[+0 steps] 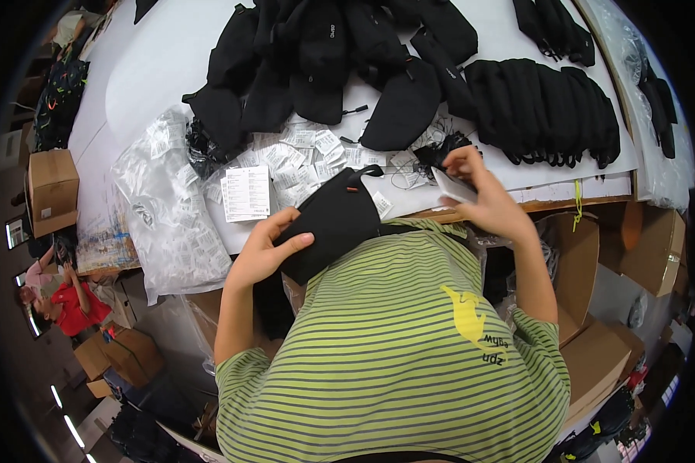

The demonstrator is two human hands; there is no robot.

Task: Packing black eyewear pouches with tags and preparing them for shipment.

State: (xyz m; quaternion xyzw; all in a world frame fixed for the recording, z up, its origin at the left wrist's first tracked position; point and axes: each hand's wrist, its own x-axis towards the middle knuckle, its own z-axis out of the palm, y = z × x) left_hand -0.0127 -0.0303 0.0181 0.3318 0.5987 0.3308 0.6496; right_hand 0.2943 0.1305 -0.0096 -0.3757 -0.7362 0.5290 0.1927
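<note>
L hand (266, 245) gripping blk pouch (338, 224), ctr | R hand (488, 194) pinching wht card (454, 187), right of ctr | loose tags (292, 157), mid-frame | pouch pile (320, 58), top ctr

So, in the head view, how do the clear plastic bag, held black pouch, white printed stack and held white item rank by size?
1. Clear plastic bag
2. Held black pouch
3. White printed stack
4. Held white item, as it shows, slanted and partly hidden

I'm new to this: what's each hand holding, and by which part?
Left hand: black pouch, by its left end. Right hand: white card, by its right side.
</note>
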